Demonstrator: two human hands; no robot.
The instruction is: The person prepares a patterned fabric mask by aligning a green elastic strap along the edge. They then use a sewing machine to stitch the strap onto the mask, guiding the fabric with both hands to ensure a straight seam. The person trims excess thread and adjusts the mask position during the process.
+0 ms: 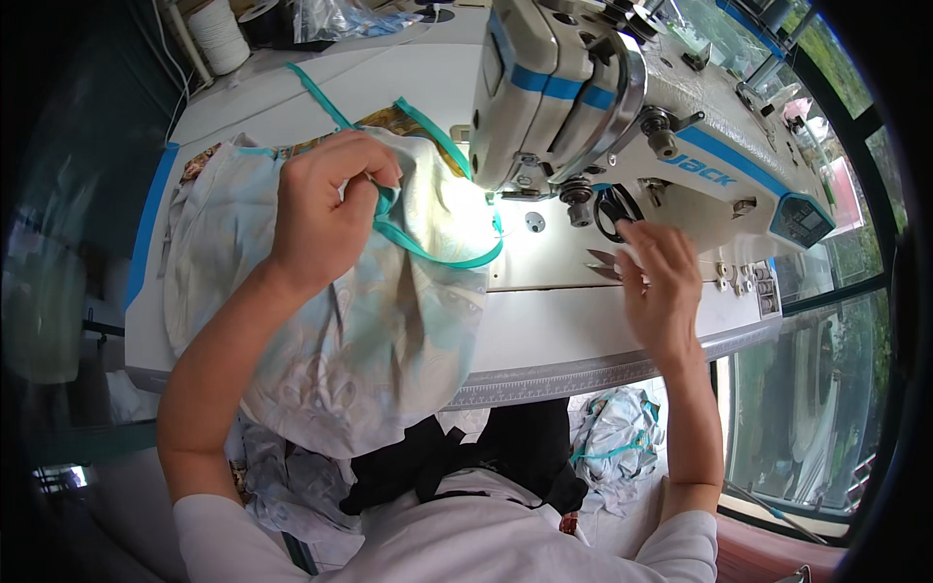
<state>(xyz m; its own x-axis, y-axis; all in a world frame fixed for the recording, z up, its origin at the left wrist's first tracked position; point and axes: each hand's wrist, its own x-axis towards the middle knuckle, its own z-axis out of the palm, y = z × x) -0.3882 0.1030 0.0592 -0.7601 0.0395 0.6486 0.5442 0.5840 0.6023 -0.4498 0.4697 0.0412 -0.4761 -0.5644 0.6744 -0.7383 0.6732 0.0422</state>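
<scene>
My left hand [326,209] is closed in a pinch on a teal binding strip [428,255], which loops from the fingers toward the needle area of the sewing machine [569,117]. Beneath this hand a pale, patterned fabric piece [340,360] spreads over the table and hangs past its front edge. My right hand [666,282] has its fingers curled to the right of the needle area. Two pointed blades of thread snips [604,265] stick out, spread apart, between its thumb and fingers; the rest is hidden by the hand. Just beyond lie black-handled scissors [615,209] under the machine arm.
A ruler strip [544,381] runs along the front edge of the white table [554,321]. Small bobbins [736,280] stand at the right. A white thread cone [218,37] is at the back left. More teal-edged fabric [617,442] lies below the table.
</scene>
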